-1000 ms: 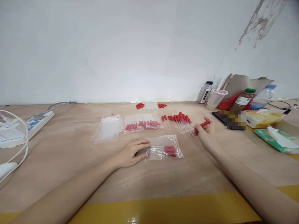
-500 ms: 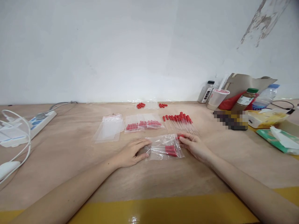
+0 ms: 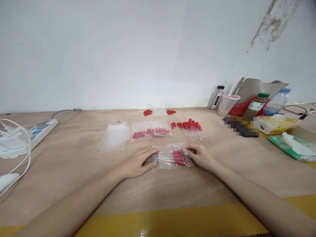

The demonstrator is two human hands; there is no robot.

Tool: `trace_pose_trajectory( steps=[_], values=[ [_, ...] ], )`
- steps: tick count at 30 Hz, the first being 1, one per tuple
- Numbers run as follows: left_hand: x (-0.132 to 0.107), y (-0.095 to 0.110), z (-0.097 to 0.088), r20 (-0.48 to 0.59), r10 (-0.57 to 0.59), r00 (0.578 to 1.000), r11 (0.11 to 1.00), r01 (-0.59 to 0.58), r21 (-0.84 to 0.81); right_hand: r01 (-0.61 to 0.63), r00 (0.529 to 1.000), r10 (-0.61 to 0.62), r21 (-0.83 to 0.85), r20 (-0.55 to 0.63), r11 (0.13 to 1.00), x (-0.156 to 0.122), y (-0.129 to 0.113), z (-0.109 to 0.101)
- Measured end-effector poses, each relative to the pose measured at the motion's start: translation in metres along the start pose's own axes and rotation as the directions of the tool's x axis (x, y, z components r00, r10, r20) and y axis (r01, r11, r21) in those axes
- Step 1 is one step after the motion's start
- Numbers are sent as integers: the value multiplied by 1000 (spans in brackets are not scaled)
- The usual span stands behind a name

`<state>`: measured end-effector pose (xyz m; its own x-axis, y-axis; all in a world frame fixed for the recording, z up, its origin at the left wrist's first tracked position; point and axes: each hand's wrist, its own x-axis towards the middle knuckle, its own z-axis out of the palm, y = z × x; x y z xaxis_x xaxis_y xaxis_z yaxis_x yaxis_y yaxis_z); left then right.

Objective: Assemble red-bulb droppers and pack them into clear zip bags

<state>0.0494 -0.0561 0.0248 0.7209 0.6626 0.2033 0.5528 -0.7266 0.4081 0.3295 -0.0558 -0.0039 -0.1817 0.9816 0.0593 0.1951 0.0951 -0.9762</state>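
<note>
A clear zip-lock bag [image 3: 166,162] lies flat on the table between my hands. Inside it are several glass droppers with red rubber bulbs [image 3: 179,158], tips toward the left. My left hand [image 3: 139,162] grips the bag's left end, thumb at the near edge and fingers at the far edge. At the right, by the bag's mouth, my right hand [image 3: 201,156] has its thumb and fingers curled and closed on the edge; its fingertips are partly hidden. Just beyond it lies a pile of loose red-bulbed droppers [image 3: 194,130].
Left of the pile are filled bags [image 3: 151,130] and flat unfilled bags [image 3: 115,136]. Red bulbs [image 3: 148,112] lie near the wall. A power strip [image 3: 41,131] with white cables is at far left. Bottles [image 3: 256,105], a cup [image 3: 227,104] and a tissue pack [image 3: 291,146] stand right.
The dropper my right hand held at the bag's mouth is now inside with the others. My right hand has shifted slightly down and left; my left hand stays on the bag.
</note>
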Motion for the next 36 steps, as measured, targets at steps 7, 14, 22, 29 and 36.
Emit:
trace_pose_trajectory(
  steps=[7,14,22,29,36],
  values=[
    [1,0,-1,13,5,1000,1000,-5,6,-54,982,-24,-401,-185,914,32,-16,-30],
    [0,0,0,-22,28,999,999,-29,-32,-107,954,-161,-787,-254,608,102,-29,-16],
    [2,-1,2,-33,43,999,999,-44,-20,-260,952,-9,-825,-305,502,130,-35,22],
    [1,1,0,-25,40,999,999,-40,-20,-67,951,-181,-738,-250,671,79,-49,-27],
    [1,0,1,-33,34,999,999,-35,-27,-43,894,74,80,-441,996,29,-16,-50]
  ],
)
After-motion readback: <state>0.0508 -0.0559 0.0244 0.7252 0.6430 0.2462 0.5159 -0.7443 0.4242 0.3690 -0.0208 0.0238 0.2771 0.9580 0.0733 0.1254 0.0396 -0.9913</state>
